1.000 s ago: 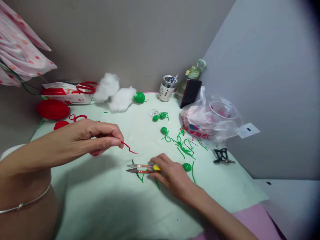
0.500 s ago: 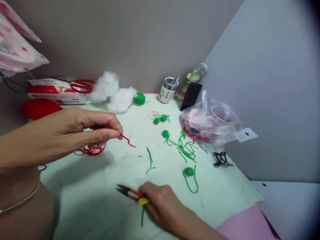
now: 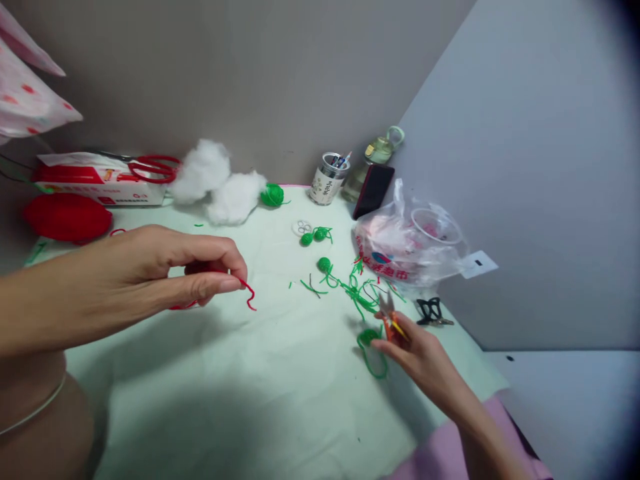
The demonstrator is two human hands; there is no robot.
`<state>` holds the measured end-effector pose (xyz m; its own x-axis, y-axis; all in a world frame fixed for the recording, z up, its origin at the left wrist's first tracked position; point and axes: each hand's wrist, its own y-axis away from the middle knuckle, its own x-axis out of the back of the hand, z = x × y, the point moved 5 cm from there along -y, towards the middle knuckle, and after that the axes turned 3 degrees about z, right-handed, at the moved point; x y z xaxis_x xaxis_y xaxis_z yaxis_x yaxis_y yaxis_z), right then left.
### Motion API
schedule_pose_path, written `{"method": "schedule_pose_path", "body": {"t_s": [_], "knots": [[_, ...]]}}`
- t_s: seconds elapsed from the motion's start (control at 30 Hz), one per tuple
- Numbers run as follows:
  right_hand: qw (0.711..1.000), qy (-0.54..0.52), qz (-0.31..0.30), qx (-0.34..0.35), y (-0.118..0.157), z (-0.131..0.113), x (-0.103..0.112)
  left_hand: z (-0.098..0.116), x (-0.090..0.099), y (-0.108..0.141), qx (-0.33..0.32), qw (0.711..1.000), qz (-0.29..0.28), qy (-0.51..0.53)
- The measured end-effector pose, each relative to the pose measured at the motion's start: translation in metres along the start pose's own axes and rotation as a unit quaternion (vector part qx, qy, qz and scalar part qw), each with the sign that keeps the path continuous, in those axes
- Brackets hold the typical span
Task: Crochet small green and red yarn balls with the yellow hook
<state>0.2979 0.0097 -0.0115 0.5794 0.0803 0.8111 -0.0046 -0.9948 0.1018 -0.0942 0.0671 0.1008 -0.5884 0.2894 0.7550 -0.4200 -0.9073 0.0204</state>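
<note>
My left hand (image 3: 200, 270) is closed, pinching a strand of red yarn (image 3: 251, 299) between thumb and forefinger; its short loose end hangs past the fingertips. More red yarn shows partly behind that hand. My right hand (image 3: 417, 347) grips a pair of orange-handled thread snips (image 3: 393, 323) with a yellow part, the blades pointing up and away. Just under the snips lies a small green ball (image 3: 369, 337) with a looped yarn tail, partly covered by the fingers. Beyond it is a tangle of green yarn scraps (image 3: 359, 293), and another small green ball (image 3: 324, 265).
At the back stand a tissue box (image 3: 100, 183) with red scissors (image 3: 155, 169) on it, white stuffing (image 3: 235, 197), a pen can (image 3: 327, 180), a bottle (image 3: 379, 150) and a phone (image 3: 373, 192). A plastic bag (image 3: 405, 247) and black clip (image 3: 433, 311) sit right. Red yarn ball (image 3: 67, 217) lies left.
My right hand has moved with the snips from the near middle to the right, over the green ball. Loose green scraps in the middle have shifted. My left hand keeps its pinch.
</note>
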Motion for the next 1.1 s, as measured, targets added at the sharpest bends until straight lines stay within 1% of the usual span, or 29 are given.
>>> {"method": "schedule_pose_path", "body": {"t_s": [0.03,0.1,0.17,0.2,0.27,0.33,0.4,0.43,0.47,0.5,0.53,0.63,0.7,0.8,0.87,0.93,1.0,1.03,1.1], "knots": [[0.999,0.043,-0.019,-0.003,0.002,0.004,-0.007,0.001,-0.006,-0.001,0.008,0.999,-0.031,-0.005],[0.993,0.108,-0.047,-0.004,0.004,0.007,-0.015,0.003,-0.013,-0.002,0.024,0.997,-0.072,-0.016],[0.991,0.113,-0.067,0.000,0.003,-0.001,-0.019,0.003,-0.014,-0.003,0.030,0.996,-0.078,-0.013],[0.992,0.095,-0.080,0.006,0.002,-0.009,-0.021,0.002,-0.015,-0.003,0.031,0.996,-0.083,-0.005],[0.994,0.036,-0.099,0.029,-0.004,-0.033,-0.027,0.001,-0.014,-0.004,0.035,0.996,-0.082,0.008],[0.990,-0.009,-0.115,0.075,-0.016,-0.063,-0.038,0.000,-0.013,-0.005,0.041,0.996,-0.079,0.011],[0.980,-0.032,-0.148,0.128,-0.035,-0.093,-0.052,0.000,-0.012,-0.005,0.037,0.996,-0.076,0.010],[0.978,-0.035,-0.144,0.146,-0.048,-0.104,-0.056,0.000,-0.012,-0.004,0.035,0.996,-0.076,0.012],[0.979,-0.022,-0.126,0.157,-0.063,-0.113,-0.058,-0.001,-0.012,-0.004,0.036,0.996,-0.077,0.015],[0.983,0.018,-0.097,0.157,-0.078,-0.118,-0.058,-0.002,-0.011,-0.004,0.036,0.996,-0.079,0.019],[0.984,0.085,-0.065,0.145,-0.094,-0.120,-0.056,-0.003,-0.011,-0.004,0.035,0.996,-0.081,0.025],[0.980,0.157,-0.012,0.119,-0.127,-0.116,-0.046,-0.009,-0.009,-0.005,0.030,0.996,-0.079,0.040],[0.974,0.200,-0.013,0.106,-0.137,-0.107,-0.043,-0.010,-0.008,-0.006,0.025,0.996,-0.077,0.047],[0.967,0.235,-0.033,0.098,-0.144,-0.097,-0.043,-0.009,-0.009,-0.009,0.024,0.995,-0.085,0.048],[0.966,0.235,-0.030,0.102,-0.148,-0.098,-0.042,-0.007,-0.011,-0.011,0.027,0.994,-0.095,0.051],[0.968,0.224,-0.010,0.110,-0.151,-0.107,-0.036,-0.006,-0.013,-0.012,0.029,0.993,-0.100,0.051],[0.970,0.207,0.010,0.124,-0.147,-0.121,-0.032,-0.006,-0.013,-0.012,0.026,0.994,-0.099,0.048],[0.971,0.197,0.011,0.136,-0.141,-0.128,-0.033,-0.006,-0.012,-0.012,0.022,0.994,-0.096,0.045],[0.969,0.179,-0.012,0.169,-0.119,-0.141,-0.043,-0.007,-0.010,-0.011,0.015,0.995,-0.086,0.039]]}}
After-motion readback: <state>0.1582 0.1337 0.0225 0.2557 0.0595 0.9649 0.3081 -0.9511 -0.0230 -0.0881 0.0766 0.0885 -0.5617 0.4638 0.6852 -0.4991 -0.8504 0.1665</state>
